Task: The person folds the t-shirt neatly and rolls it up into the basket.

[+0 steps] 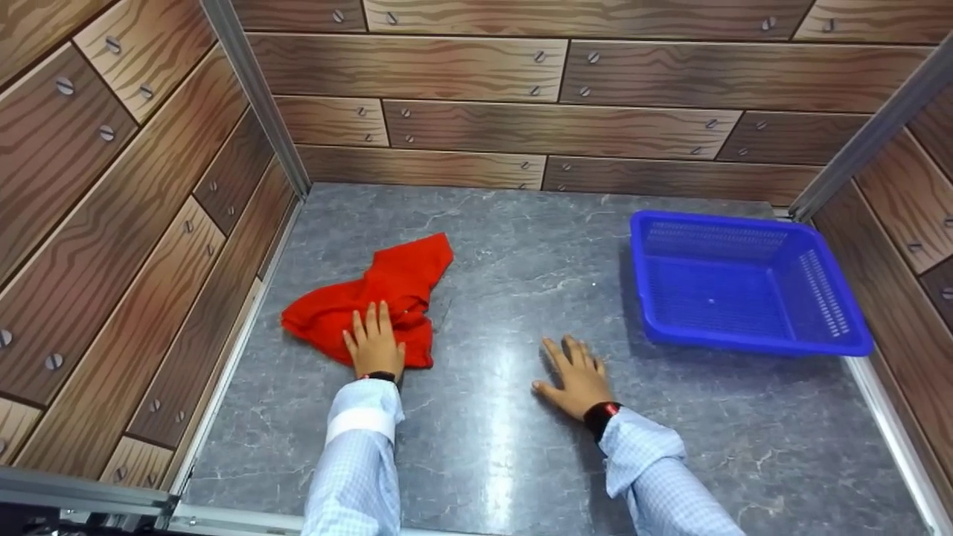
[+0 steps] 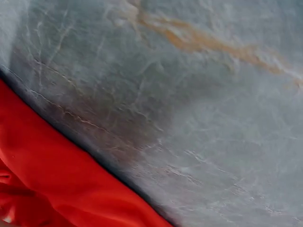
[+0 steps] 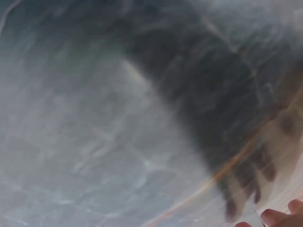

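Observation:
A red cloth lies crumpled on the left part of the grey marbled table, one flat end pointing toward the back right. My left hand rests on its near part with fingers extended, covering some of the folds. Part of the red cloth fills the lower left corner of the left wrist view. Right of it, my right hand is spread low over the bare tabletop and holds nothing. Only a few fingertips of that hand show in the right wrist view, beside its shadow.
A blue plastic basket with slotted sides stands at the right, beyond my right hand; nothing lies in it. Wood-patterned walls with metal corner posts enclose the grey table at the back, left and right.

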Demonstrator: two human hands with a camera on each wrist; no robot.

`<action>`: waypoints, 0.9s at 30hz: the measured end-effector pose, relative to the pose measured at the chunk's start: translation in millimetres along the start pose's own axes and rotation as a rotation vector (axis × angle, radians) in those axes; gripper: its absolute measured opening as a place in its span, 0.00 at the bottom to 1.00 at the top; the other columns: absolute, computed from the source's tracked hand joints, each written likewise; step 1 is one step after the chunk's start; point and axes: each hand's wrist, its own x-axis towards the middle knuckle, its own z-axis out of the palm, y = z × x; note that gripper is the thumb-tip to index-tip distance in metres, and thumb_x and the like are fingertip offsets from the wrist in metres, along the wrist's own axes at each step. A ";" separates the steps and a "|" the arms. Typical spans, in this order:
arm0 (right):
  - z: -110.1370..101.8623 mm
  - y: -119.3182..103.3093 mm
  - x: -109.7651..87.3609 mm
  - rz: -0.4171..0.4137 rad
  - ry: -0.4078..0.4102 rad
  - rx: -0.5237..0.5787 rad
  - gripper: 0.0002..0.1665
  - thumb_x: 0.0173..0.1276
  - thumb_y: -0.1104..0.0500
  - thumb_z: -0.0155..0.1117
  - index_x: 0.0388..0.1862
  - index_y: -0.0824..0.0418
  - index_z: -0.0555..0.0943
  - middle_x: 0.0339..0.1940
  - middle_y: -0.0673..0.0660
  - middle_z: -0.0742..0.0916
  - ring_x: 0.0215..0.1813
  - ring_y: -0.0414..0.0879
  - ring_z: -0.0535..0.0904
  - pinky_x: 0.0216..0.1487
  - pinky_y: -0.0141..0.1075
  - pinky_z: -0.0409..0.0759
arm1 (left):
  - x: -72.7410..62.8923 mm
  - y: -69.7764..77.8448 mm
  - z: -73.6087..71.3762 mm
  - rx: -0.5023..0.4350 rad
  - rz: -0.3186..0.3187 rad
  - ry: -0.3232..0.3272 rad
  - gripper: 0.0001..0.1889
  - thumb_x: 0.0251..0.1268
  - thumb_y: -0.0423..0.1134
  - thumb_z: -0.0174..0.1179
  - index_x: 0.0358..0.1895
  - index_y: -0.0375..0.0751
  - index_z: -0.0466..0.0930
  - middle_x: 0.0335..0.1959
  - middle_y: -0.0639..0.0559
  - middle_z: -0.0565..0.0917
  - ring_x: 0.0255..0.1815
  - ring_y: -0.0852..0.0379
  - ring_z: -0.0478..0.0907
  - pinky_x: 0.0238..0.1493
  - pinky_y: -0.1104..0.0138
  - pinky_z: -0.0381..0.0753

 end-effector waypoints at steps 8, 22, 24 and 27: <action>-0.9 -15.3 4.6 0.005 -0.047 0.030 0.51 0.61 0.37 0.66 0.79 0.46 0.56 0.79 0.67 0.58 0.78 0.72 0.50 0.70 0.73 0.47 | -4.5 -9.2 -3.4 0.004 0.065 0.166 0.18 0.65 0.27 0.49 0.57 0.37 0.77 0.55 0.40 0.78 0.55 0.37 0.70 0.50 0.46 0.79; -3.5 -68.1 28.2 -0.012 -0.038 0.462 0.34 0.66 0.55 0.67 0.68 0.67 0.71 0.67 0.69 0.76 0.69 0.64 0.72 0.70 0.52 0.69 | -3.4 28.0 -23.7 -0.433 0.201 0.298 0.08 0.63 0.28 0.59 0.44 0.34 0.82 0.42 0.37 0.81 0.47 0.35 0.75 0.55 0.50 0.73; -4.1 -76.4 33.4 0.026 -0.062 0.555 0.32 0.67 0.56 0.66 0.67 0.68 0.72 0.66 0.69 0.77 0.67 0.64 0.74 0.67 0.51 0.72 | -4.8 38.6 -24.2 -0.502 0.229 0.296 0.08 0.63 0.28 0.59 0.45 0.33 0.82 0.42 0.37 0.81 0.48 0.36 0.75 0.56 0.50 0.73; -4.2 -86.7 41.4 0.077 -0.108 0.648 0.34 0.68 0.58 0.65 0.69 0.68 0.69 0.69 0.68 0.74 0.67 0.66 0.74 0.66 0.51 0.74 | -7.2 50.9 -24.6 -0.571 0.271 0.278 0.08 0.64 0.29 0.59 0.45 0.33 0.82 0.42 0.38 0.80 0.48 0.37 0.75 0.56 0.51 0.73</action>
